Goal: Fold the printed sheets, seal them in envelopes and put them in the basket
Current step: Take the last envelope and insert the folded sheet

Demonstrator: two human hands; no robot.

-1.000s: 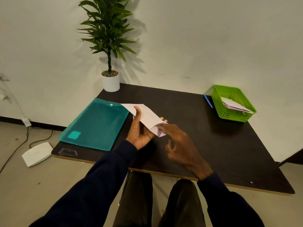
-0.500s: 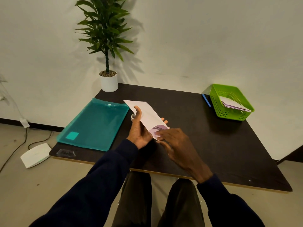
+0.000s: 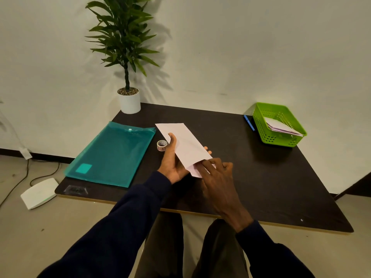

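– Two hands, status?
– Left hand [image 3: 172, 163] grasps envelope [image 3: 184, 143], over tabletop [image 3: 261, 177] centre; right hand [image 3: 218, 181] released, fingertips [image 3: 203, 164] pressing folded sheet [image 3: 192, 170] protruding at its five-o'clock mouth.
– Basket [image 3: 261, 125]?
– Green, two o'clock, envelopes [image 3: 279, 125] inside.

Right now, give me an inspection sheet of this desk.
Surface: dark table, no spills seen.
Job's things: envelope in hand, folded sheet sticking out of its mouth; green basket at far right, holding envelopes; tape roll beside the left hand.
Clutter: teal document folder, blue pen beside the basket, potted plant.
Grippers: left hand grips the envelope; right hand fingertips press the sheet.
Cables: dark cable on floor, left of the table.
Surroundings: white wall, white box on floor.
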